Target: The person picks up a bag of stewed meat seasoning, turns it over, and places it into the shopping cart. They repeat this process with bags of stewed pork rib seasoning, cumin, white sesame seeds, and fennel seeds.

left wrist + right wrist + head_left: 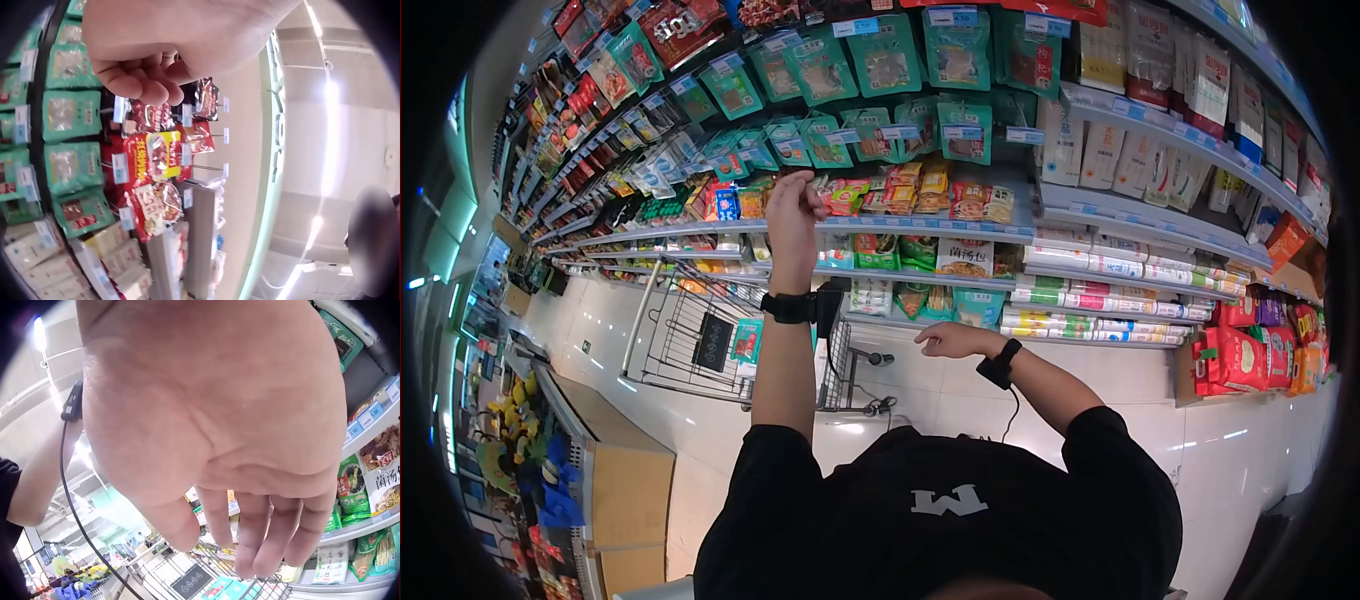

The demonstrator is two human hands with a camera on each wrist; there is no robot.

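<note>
My left hand (795,200) is raised to a shelf edge (920,225) lined with small orange and yellow snack packs (930,190). Its fingers (140,78) are curled into the palm, and I see nothing inside them. Green hanging packets (72,115) and red packets (153,156) fill the rack beside it. My right hand (945,340) hovers lower, in front of the bottom shelves and above a wire shopping cart (700,340). Its fingers (250,540) hang relaxed and hold nothing.
The shopping cart (194,581) stands in the aisle with a green packet (747,340) in it. Red bags (1250,360) sit low on the right. A wooden produce stand (625,490) with fruit is at lower left, on a white tiled floor (1220,440).
</note>
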